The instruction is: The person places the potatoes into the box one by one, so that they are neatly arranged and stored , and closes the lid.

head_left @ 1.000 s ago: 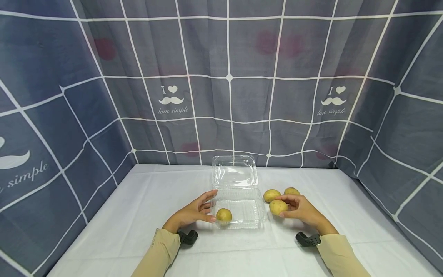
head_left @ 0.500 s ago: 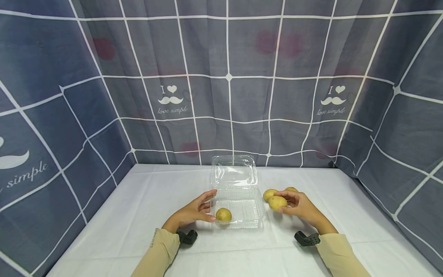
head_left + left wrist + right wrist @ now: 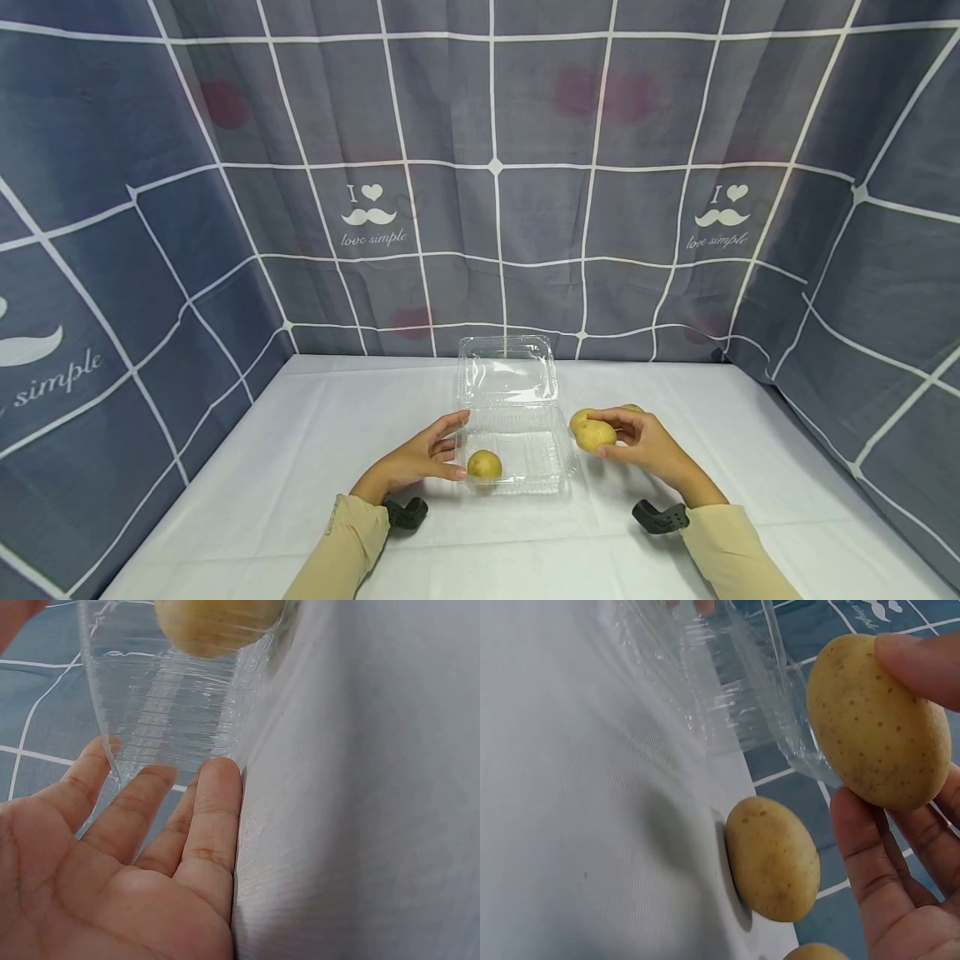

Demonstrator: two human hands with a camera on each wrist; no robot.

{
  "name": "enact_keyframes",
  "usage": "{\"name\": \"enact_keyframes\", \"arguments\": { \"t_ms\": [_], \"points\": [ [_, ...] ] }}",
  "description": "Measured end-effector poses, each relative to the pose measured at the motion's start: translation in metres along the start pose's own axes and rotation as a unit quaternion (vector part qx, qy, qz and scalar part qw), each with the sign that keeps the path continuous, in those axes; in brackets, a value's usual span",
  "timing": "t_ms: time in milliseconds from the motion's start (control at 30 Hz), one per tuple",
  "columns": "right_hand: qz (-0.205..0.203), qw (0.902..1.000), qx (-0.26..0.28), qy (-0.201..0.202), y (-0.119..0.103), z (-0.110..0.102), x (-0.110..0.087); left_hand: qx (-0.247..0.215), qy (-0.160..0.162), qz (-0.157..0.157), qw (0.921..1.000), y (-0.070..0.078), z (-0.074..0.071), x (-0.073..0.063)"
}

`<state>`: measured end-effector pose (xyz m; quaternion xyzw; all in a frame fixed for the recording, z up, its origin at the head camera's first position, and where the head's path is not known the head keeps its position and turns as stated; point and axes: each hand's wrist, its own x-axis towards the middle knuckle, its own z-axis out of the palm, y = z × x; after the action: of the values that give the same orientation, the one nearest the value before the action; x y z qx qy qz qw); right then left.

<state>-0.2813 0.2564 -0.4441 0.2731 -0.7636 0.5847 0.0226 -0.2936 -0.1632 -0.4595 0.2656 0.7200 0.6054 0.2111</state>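
Curtain lettering (image 3: pixel 373 239) read "love simple". The right hand (image 3: pixel 651 452) pinched a potato (image 3: pixel 595 436) beside the clear box's (image 3: pixel 528 446) three-o'clock edge; the left hand (image 3: pixel 422 456), fingers loose, touched the nine-o'clock side. White table (image 3: pixel 525 550) stretched toward six.

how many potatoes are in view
4: a yellow oval potato in the clear plastic container, a second potato in the right hand, a third potato left of a fourth potato on the white tablecloth, both partly hidden in the head view.

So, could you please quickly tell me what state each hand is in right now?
Left hand: open, at the side of the clear plastic box.
Right hand: closed, holding a potato.
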Motion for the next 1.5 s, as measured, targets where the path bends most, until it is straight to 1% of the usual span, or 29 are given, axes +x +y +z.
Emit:
{"name": "enact_keyframes", "arguments": {
  "t_ms": [233, 433, 500, 733, 933, 1067, 1367, 1500],
  "points": [
    [-0.024, 0.9996, 0.002, -0.011, -0.005, 0.006, 0.004, -0.003, 0.001, -0.001, 1.0, 0.0, -0.001, -0.001],
    [-0.055, 0.9981, 0.014, -0.023, -0.003, 0.011, 0.01, -0.003, 0.002, -0.003, 1.0, -0.001, -0.001, 0.0],
    [-0.058, 0.9979, 0.015, -0.026, -0.002, 0.013, 0.011, -0.004, 0.001, -0.002, 1.0, -0.002, -0.001, 0.0],
    [-0.03, 0.999, 0.01, -0.033, -0.005, 0.019, 0.012, 0.0, -0.002, 0.0, 1.0, -0.003, -0.001, 0.0],
    [-0.021, 0.9992, 0.005, -0.035, -0.006, 0.025, 0.015, 0.003, -0.003, 0.004, 1.0, -0.003, -0.001, 0.001],
    [-0.01, 0.9992, 0.011, -0.037, -0.006, 0.028, 0.017, 0.004, -0.002, 0.003, 1.0, -0.004, 0.0, 0.002],
    [0.018, 0.9993, 0.013, -0.03, -0.01, 0.037, 0.026, 0.003, 0.0, 0.003, 1.0, -0.003, -0.001, 0.001],
    [0.024, 0.9991, 0.019, -0.028, -0.013, 0.04, 0.03, 0.003, 0.001, 0.005, 1.0, -0.003, -0.001, 0.002]
  ]
}}
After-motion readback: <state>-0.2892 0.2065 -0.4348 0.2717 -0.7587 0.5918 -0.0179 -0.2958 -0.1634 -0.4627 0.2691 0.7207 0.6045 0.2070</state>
